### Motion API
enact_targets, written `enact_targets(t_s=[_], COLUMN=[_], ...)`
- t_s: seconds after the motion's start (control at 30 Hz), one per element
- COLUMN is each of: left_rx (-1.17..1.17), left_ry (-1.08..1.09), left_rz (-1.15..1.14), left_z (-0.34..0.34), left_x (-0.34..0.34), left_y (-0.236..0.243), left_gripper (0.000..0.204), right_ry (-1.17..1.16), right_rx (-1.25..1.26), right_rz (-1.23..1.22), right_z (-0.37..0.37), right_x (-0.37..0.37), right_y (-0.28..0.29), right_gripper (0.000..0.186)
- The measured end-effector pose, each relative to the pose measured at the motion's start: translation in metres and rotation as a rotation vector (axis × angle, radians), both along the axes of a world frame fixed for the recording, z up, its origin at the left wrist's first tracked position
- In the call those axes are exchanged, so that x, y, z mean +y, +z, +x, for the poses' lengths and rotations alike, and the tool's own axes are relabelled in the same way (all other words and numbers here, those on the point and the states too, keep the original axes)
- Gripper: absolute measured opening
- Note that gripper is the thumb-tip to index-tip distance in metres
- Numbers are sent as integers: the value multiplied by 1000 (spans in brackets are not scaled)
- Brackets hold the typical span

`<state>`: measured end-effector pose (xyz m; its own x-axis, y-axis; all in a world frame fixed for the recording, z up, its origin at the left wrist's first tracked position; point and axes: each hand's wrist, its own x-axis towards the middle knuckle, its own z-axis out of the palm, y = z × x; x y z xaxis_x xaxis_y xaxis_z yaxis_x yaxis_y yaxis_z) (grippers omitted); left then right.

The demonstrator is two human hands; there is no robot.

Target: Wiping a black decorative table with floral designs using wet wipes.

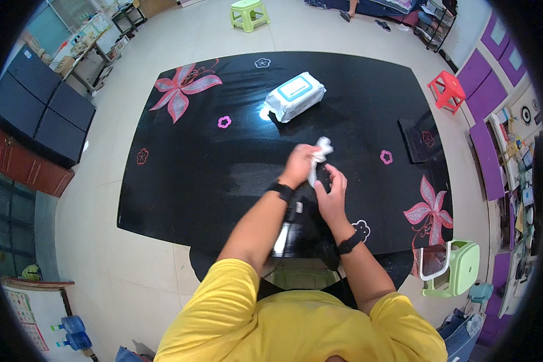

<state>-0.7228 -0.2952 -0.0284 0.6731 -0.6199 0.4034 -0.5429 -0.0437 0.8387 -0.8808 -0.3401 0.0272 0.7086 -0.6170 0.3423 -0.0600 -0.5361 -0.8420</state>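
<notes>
Over the middle of a glossy black table point(193, 175) with pink flower prints, my left hand point(299, 164) is closed around a crumpled white wet wipe point(321, 151), whose end sticks out above the fist. My right hand point(333, 194) is just below and to the right of it, fingers partly spread and pointing up toward the hanging part of the wipe; whether it touches the wipe is unclear. A white and blue pack of wet wipes point(294, 95) lies on the table farther away. Both wrists carry black bands.
A green stool point(248, 13) stands beyond the table and a red stool point(448, 90) to its right. A pale green stool point(458, 268) sits at the near right corner. Dark cabinets point(39, 108) line the left; purple shelving point(492, 102) fills the right.
</notes>
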Motion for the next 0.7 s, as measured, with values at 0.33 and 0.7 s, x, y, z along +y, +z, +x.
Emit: enact_targets(t_s=[0.33,0.7], left_rx=[-13,-252], left_ry=[801,362], left_rz=[491,544], left_z=[156,43], left_x=[270,52], left_y=[-13,31], left_gripper=[35,27], right_ry=[359,432], right_rx=[187,308], right_rz=[-201,-338], right_z=[-20,-22], right_x=[49,63], right_y=[9,7], right_gripper=[35,37])
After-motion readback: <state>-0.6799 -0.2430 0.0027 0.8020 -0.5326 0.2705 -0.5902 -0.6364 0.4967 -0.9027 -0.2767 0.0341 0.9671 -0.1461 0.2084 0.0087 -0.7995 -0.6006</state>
